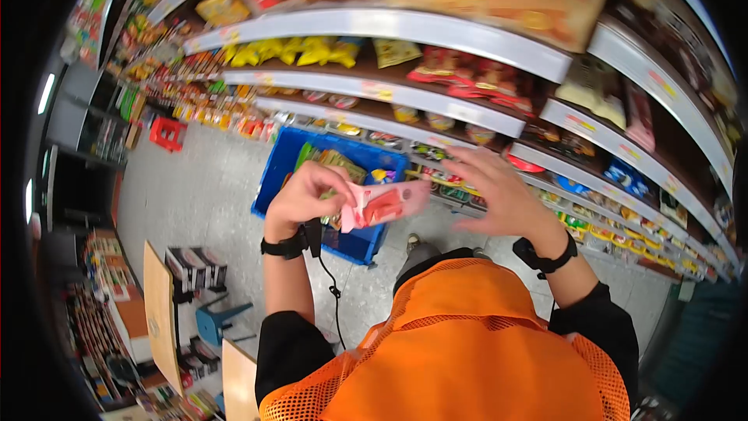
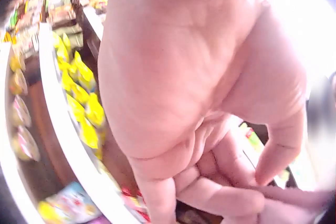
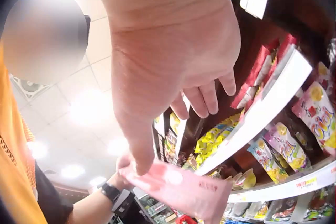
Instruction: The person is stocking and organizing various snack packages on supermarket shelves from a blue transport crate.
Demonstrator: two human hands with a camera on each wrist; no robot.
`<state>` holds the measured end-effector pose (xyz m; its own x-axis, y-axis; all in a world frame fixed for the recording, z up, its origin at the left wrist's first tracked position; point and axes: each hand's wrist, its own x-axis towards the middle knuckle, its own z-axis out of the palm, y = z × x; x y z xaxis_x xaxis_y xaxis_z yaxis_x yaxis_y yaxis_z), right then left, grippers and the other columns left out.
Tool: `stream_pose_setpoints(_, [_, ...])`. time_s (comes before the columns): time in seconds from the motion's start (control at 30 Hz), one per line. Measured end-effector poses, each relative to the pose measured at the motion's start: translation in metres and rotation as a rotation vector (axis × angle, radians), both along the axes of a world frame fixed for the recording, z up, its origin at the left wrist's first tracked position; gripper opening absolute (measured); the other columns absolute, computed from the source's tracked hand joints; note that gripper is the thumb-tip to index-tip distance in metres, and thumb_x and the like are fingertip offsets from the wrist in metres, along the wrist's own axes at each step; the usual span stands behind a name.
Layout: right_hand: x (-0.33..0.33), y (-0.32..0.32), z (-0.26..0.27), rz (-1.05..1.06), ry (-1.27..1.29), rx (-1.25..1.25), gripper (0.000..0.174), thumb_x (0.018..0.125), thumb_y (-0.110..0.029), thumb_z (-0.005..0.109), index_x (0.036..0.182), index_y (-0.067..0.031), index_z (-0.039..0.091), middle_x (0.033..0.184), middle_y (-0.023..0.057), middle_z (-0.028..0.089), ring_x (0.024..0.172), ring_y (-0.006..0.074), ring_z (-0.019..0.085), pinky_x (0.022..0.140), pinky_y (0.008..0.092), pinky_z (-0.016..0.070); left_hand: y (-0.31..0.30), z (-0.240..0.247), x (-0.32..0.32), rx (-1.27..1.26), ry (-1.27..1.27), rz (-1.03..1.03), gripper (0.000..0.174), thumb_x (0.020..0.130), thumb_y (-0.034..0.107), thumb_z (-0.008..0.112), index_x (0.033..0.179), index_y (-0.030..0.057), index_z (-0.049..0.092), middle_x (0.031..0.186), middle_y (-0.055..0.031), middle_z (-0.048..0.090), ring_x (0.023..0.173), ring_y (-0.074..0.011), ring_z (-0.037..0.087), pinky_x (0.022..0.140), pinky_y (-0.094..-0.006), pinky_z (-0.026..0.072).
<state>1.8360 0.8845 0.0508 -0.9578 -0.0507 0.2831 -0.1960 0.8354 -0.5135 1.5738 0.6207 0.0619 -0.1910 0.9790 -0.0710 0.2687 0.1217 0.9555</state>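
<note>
My left hand (image 1: 310, 192) pinches one end of a flat pink snack packet (image 1: 382, 204) at chest height in front of the shop shelves. In the left wrist view its fingers (image 2: 220, 195) curl onto the packet (image 2: 294, 205). My right hand (image 1: 495, 191) hovers at the packet's other end with fingers spread. From the right wrist camera, that hand (image 3: 173, 66) hangs relaxed with its thumb tip at the top edge of the packet (image 3: 181, 186). Whether the thumb presses on it is unclear.
A blue crate (image 1: 271, 173) with several snack packets stands on the floor below my hands. White-edged shelves (image 1: 374, 90) full of goods, among them yellow bags (image 1: 296, 51), rise ahead and to the right. A blue stool (image 1: 218, 320) and cardboard boxes (image 1: 160, 312) stand at lower left.
</note>
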Motion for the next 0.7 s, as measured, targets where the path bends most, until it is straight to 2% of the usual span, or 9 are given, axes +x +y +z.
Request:
stream_pose_setpoints(0.07, [0.028,0.011,0.011,-0.007,0.068,0.001,0.096,0.069,-0.043,0.085,0.148,-0.0079,0.044,0.152,0.0163,0.043,0.139,0.0349,0.043,0.119,0.0567,0.0259,0.040,0.020,0.031,0.226,-0.105,-0.092,0.008,0.072,0.001,0.066,0.074,-0.0012,0.074,0.076,-0.0107,0.069,0.075,-0.0232,0.066,0.091,-0.0380,0.0549])
stream_pose_setpoints(0.17, [0.085,0.037,0.017,-0.094,0.136,0.048,0.089,0.069,-0.038,0.085,0.144,-0.0083,0.048,0.142,0.0159,0.054,0.130,0.0345,0.052,0.113,0.0517,0.0365,0.101,0.028,0.080,0.406,-0.325,-0.211,0.012,0.078,0.008,0.072,0.078,-0.0036,0.076,0.076,-0.0136,0.068,0.075,-0.0246,0.065,0.098,-0.0450,0.0541])
stream_pose_setpoints(0.23, [0.133,0.057,0.015,-0.176,0.014,-0.096,0.078,0.070,-0.030,0.084,0.137,-0.0072,0.053,0.124,0.0145,0.065,0.112,0.0359,0.062,0.099,0.0463,0.0481,0.140,0.021,0.107,0.413,-0.373,-0.231,0.017,0.082,0.013,0.075,0.082,-0.0041,0.076,0.081,-0.0134,0.069,0.081,-0.0228,0.066,0.096,-0.0419,0.0537])
stream_pose_setpoints(0.27, [0.155,0.066,0.013,-0.227,0.023,-0.088,0.078,0.070,-0.030,0.084,0.137,-0.0072,0.053,0.124,0.0145,0.065,0.112,0.0359,0.062,0.099,0.0463,0.0481,0.157,0.008,0.117,0.428,-0.369,-0.203,0.020,0.084,0.015,0.076,0.087,-0.0045,0.076,0.086,-0.0138,0.070,0.084,-0.0222,0.066,0.093,-0.0405,0.0539])
stream_pose_setpoints(0.33, [0.198,0.080,0.010,-0.387,0.174,-0.204,0.066,0.070,-0.026,0.082,0.129,-0.0054,0.059,0.110,0.0141,0.069,0.096,0.0383,0.066,0.082,0.0421,0.0537,0.200,0.005,0.165,0.483,-0.577,-0.212,0.058,0.089,0.024,0.075,0.135,-0.0051,0.055,0.113,-0.0159,0.069,0.090,-0.0201,0.066,0.082,-0.0350,0.0521])
stream_pose_setpoints(0.4, [0.237,0.091,0.018,-0.515,0.189,-0.233,0.061,0.070,-0.023,0.083,0.124,-0.0041,0.062,0.105,0.0163,0.070,0.092,0.0375,0.068,0.081,0.0409,0.0551,0.232,-0.004,0.192,0.437,-0.610,-0.171,0.062,0.094,0.021,0.070,0.145,-0.0035,0.044,0.116,-0.0162,0.068,0.089,-0.0177,0.065,0.085,-0.0334,0.0521])
stream_pose_setpoints(0.5, [0.273,0.112,0.024,-0.928,0.385,-0.149,0.059,0.069,-0.015,0.085,0.122,-0.0023,0.063,0.102,0.0166,0.072,0.092,0.0334,0.072,0.081,0.0385,0.0563,0.268,-0.010,0.231,0.388,-0.203,-0.087,0.051,0.092,0.006,0.066,0.140,-0.0012,0.050,0.125,-0.0140,0.065,0.086,-0.0122,0.064,0.081,-0.0279,0.0520])
stream_pose_setpoints(0.63, [0.286,0.153,0.047,-1.081,0.487,-0.228,0.054,0.071,-0.021,0.084,0.117,-0.0012,0.064,0.099,0.0190,0.072,0.086,0.0369,0.072,0.078,0.0414,0.0567,0.311,0.007,0.273,0.451,0.249,-0.098,0.056,0.086,0.001,0.070,0.138,0.0012,0.053,0.147,-0.0173,0.049,0.086,-0.0128,0.065,0.076,-0.0270,0.0532])
stream_pose_setpoints(0.7, [0.284,0.174,0.065,-1.265,0.340,-0.145,0.053,0.074,-0.025,0.082,0.116,0.0020,0.063,0.098,0.0217,0.072,0.092,0.0323,0.072,0.082,0.0379,0.0561,0.331,0.014,0.293,0.502,0.386,-0.063,0.059,0.086,0.002,0.070,0.141,0.0008,0.049,0.154,-0.0194,0.042,0.083,-0.0150,0.066,0.074,-0.0278,0.0548])
